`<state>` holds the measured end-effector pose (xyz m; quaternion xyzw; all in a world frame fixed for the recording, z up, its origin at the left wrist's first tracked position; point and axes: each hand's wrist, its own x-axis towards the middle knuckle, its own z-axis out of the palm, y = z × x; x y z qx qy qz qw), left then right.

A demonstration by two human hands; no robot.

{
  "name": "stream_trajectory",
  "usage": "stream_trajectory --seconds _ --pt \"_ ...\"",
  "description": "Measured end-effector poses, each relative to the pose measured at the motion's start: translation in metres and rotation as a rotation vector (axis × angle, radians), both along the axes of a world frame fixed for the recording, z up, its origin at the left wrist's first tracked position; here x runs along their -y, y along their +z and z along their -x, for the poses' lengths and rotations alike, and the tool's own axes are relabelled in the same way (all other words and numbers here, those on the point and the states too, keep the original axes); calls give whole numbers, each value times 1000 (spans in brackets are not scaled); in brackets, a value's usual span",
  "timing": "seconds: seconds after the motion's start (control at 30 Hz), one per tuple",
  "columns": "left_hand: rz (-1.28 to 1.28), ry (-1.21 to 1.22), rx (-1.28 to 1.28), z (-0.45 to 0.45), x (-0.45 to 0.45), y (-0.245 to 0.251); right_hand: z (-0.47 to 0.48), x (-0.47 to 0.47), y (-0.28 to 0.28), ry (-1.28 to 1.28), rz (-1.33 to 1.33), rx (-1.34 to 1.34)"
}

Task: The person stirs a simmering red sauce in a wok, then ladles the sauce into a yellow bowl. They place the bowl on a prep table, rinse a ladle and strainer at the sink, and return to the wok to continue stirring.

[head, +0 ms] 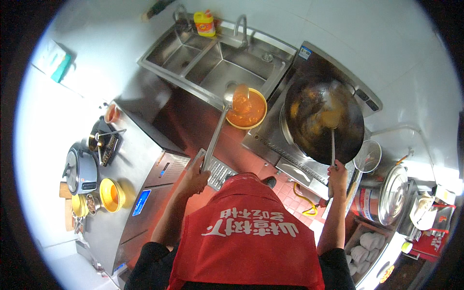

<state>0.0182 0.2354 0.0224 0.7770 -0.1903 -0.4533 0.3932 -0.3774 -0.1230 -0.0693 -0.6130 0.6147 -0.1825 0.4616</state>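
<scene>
My left hand (195, 181) grips the long metal handle of a ladle (214, 139). Its head is at the rim of a yellow bowl (265, 108), partly over the orange-red soup (246, 114) inside; blur hides whether soup is pouring. The bowl appears beside the sink's front edge, though what supports it is hidden. On the right, my right hand (336, 177) holds a long-handled wok utensil (333, 145), whose head rests inside a large dark wok (308, 141). Brownish sauce traces coat the wok's inside. It is over the stove (270, 141), with part of the burner ring showing.
A double steel sink (250, 65) with a tap (244, 30) and yellow detergent bottle (204, 25) lies ahead. Left, a steel counter (134, 170) carries a rice cooker (81, 172) and yellow bowls (110, 195). A strainer (368, 156) and lidded steel pot (393, 195) stand right.
</scene>
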Motion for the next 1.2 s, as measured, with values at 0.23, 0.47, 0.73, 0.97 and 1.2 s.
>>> stream_trajectory --seconds 0.23,0.47,0.73,0.97,1.2 --pt "-56 -172 420 12 3 -10 10 5 -7 28 32 18" --pt "-118 -297 567 27 0 2 11 4 -17 -18 28 47" --pt "-219 -380 704 35 -6 30 5 1 -18 -19 51 41" --pt "-152 -352 790 29 -10 37 3 1 -31 43 187 67" --pt "-166 -228 557 18 -12 35 -1 -4 -28 4 149 128"
